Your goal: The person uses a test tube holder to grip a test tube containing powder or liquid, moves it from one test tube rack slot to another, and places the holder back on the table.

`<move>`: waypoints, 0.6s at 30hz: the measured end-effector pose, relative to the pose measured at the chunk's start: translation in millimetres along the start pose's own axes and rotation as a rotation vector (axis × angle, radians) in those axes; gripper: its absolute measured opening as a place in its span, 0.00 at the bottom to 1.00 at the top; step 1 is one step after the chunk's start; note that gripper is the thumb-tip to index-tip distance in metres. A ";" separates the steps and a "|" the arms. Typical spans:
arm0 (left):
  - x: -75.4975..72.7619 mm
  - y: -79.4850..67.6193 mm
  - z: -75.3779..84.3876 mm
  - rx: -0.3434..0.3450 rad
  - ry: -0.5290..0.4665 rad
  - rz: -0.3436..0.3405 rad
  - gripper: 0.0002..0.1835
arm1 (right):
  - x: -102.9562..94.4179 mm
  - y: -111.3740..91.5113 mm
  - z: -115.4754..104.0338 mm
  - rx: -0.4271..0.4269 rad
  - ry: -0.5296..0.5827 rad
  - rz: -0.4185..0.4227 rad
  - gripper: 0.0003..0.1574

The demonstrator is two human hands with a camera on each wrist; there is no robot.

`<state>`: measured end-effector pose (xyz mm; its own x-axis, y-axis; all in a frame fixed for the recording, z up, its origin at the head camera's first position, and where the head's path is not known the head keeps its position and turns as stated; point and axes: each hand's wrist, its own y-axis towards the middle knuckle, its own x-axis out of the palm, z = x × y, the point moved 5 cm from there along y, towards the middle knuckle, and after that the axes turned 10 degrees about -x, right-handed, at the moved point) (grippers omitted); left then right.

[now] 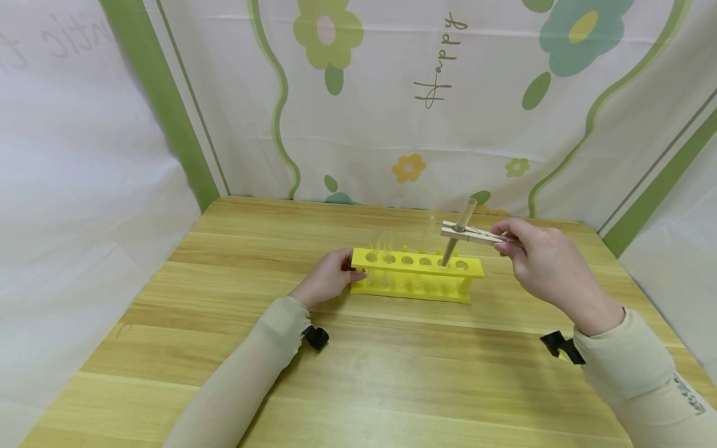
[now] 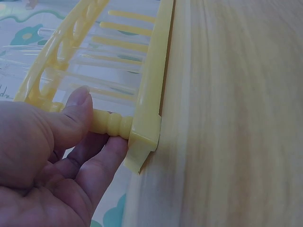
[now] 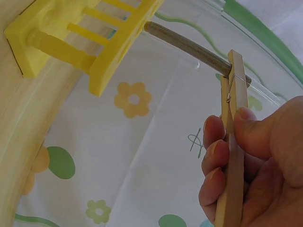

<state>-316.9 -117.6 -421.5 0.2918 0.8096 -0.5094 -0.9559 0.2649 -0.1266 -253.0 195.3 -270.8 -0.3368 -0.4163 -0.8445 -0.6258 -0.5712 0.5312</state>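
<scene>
A yellow test tube rack [image 1: 417,270] stands on the table. My left hand [image 1: 330,277] grips its left end post [image 2: 106,122], thumb on one side and fingers on the other. My right hand [image 1: 540,258] holds a wooden test tube clamp [image 1: 476,235] by its handle end. The clamp's jaws are round a test tube [image 1: 450,249] filled with something grey-brown, below its clear upper part. This tube leans, its lower end at a hole toward the rack's right end. Two clear test tubes [image 1: 388,242] stand in the rack's leftmost holes.
Another clear test tube [image 1: 429,231] rises behind the rack's middle. Short yellow pegs [image 1: 404,248] line the rack's back. A printed cloth [image 1: 358,124] hangs right behind the wooden table [image 1: 364,373]. White cloth walls [image 1: 84,205] flank both sides.
</scene>
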 end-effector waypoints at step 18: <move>-0.5 0.5 -0.5 -0.004 0.003 -0.005 0.05 | 10.3 -4.0 5.2 0.025 0.017 -0.031 0.10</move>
<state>-317.5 -118.1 -421.7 0.2963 0.8065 -0.5117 -0.9547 0.2666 -0.1325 -257.6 197.0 -282.0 -0.3057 -0.4107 -0.8590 -0.6530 -0.5661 0.5031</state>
